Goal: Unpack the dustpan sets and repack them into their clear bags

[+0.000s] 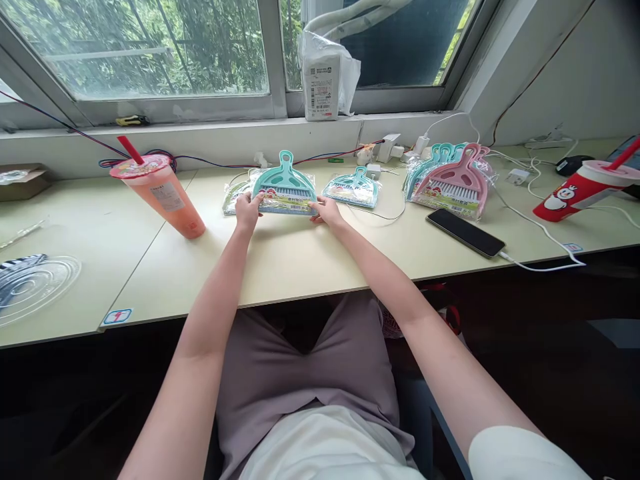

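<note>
Between my two hands is a teal mini dustpan and brush set in a clear plastic bag with a printed label, its handle pointing away from me. My left hand grips its left edge. The fingers of my right hand pinch its lower right corner. Another bagged set lies partly hidden behind my left hand. To the right, a flat teal set rests on the table. Farther right stands a pile of bagged sets, with a pink dustpan set in front and teal ones behind.
A tall drink cup stands left on the pale table; a red cup is at the right. A phone with a white cable lies near the front edge. Chargers and wires run along the sill. A box stands by the window.
</note>
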The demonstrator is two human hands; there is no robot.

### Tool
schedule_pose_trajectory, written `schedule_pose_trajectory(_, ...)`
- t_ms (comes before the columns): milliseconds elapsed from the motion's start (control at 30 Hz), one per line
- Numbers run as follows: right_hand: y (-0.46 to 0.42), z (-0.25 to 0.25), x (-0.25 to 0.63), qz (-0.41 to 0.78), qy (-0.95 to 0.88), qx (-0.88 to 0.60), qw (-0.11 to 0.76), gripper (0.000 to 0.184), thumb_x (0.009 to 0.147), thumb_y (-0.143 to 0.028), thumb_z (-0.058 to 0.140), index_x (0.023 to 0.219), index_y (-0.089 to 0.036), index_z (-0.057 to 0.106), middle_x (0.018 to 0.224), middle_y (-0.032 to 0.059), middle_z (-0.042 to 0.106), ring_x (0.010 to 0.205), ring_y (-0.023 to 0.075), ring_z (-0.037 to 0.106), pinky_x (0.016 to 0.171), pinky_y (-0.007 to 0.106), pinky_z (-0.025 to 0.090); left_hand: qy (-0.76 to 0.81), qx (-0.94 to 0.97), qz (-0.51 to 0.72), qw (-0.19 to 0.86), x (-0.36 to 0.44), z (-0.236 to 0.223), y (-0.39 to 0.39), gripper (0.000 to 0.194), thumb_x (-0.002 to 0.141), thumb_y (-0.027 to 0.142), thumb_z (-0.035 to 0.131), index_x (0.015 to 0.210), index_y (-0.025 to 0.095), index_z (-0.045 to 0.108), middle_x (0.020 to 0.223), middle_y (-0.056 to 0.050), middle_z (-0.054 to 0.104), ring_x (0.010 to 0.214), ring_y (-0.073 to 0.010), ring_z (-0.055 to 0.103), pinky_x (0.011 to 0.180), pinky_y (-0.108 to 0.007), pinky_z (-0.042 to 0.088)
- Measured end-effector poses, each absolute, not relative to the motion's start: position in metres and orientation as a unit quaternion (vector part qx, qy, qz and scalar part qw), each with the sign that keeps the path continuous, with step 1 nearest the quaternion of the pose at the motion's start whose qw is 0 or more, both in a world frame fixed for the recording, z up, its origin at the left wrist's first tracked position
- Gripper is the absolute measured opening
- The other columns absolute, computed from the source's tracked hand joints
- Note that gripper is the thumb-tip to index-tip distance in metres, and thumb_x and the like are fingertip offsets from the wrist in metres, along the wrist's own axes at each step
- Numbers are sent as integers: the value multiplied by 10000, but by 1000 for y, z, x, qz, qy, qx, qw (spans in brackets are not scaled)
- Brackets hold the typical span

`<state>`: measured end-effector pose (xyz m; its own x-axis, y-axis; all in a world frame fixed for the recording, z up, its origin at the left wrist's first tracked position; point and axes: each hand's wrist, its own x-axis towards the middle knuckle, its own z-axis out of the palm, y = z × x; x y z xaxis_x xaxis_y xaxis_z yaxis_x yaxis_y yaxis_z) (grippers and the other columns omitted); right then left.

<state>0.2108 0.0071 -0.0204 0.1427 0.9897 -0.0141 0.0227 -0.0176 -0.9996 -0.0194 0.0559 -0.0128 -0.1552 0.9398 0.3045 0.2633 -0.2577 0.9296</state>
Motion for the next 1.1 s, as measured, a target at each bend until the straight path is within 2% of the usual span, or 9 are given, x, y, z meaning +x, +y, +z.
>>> schedule_pose_trajectory(167, 6, -16, 216, 464, -436, -552, 538, 54, 880, -156, 657, 931, -170, 669, 857, 12, 736, 453, 65, 583, 477, 196, 564, 529, 580, 536, 311, -15, -12, 53, 251, 789, 407, 650, 728, 181, 560, 685, -6, 573, 516, -92, 492, 429, -191, 463)
schedule_pose_trajectory(267, 4, -12, 219, 482, -414, -558, 534, 19, 855, -152, 692, 850, -164, 678, 745, 6, 708, 519, 88, 620, 581, 226, 609, 523, 590, 526, 319, -14, -10, 50, 262, 807, 417, 631, 738, 188, 525, 659, 9, 554, 428, -73, 448, 373, -195, 395)
schedule_pose_trajectory(367, 4, -9, 222, 474, -394, -557, 557, 43, 832, -123, 708, 836, -162, 691, 766, 13, 721, 647, 107, 664, 733, 282, 638, 487, 611, 522, 342, -11, -7, 46, 304, 832, 481, 611, 856, 185, 546, 768, -22, 642, 445, -76, 504, 360, -181, 367)
schedule_pose_trajectory(467, 5, -9, 222, 470, -389, -537, 583, 66, 841, -100, 669, 830, -161, 691, 809, 27, 740, 758, 136, 702, 821, 339, 640, 452, 624, 517, 373, -9, -3, 41, 441, 829, 586, 606, 984, 174, 584, 984, -89, 709, 610, -127, 635, 398, -181, 443)
schedule_pose_trajectory(567, 7, -10, 221, 462, -398, -523, 596, 67, 839, -101, 657, 853, -160, 686, 842, 33, 748, 816, 155, 719, 823, 344, 644, 430, 627, 517, 394, -8, -1, 36, 534, 782, 628, 667, 1046, 166, 616, 1143, -134, 699, 901, -230, 706, 479, -215, 556)
schedule_pose_trajectory(633, 8, -10, 221, 451, -405, -520, 602, 60, 834, -110, 667, 866, -159, 677, 874, 38, 751, 835, 162, 722, 808, 337, 647, 422, 624, 514, 411, -8, -1, 35, 565, 709, 576, 769, 1070, 166, 626, 1172, -143, 693, 968, -260, 707, 534, -249, 607)
schedule_pose_trajectory(733, 7, -9, 220, 432, -418, -514, 611, 51, 830, -146, 689, 869, -165, 662, 923, 44, 752, 880, 174, 724, 795, 329, 648, 416, 609, 515, 437, -7, -3, 37, 538, 648, 458, 837, 1049, 162, 634, 1106, -136, 710, 915, -256, 720, 578, -297, 644)
schedule_pose_trajectory(967, 4, -8, 217, 421, -459, -502, 600, 59, 861, -211, 641, 909, -194, 611, 1011, 38, 742, 979, 180, 705, 778, 305, 649, 413, 590, 531, 447, -6, -2, 38, 427, 656, 337, 792, 999, 159, 610, 958, -92, 706, 815, -247, 723, 632, -423, 676)
schedule_pose_trajectory(1100, 5, -11, 216, 408, -478, -496, 599, 159, 863, -311, 675, 933, -220, 565, 1058, 36, 725, 992, 185, 699, 702, 269, 640, 410, 596, 528, 446, -5, 0, 36, 416, 650, 323, 781, 986, 162, 596, 947, -86, 694, 808, -242, 715, 627, -423, 676)
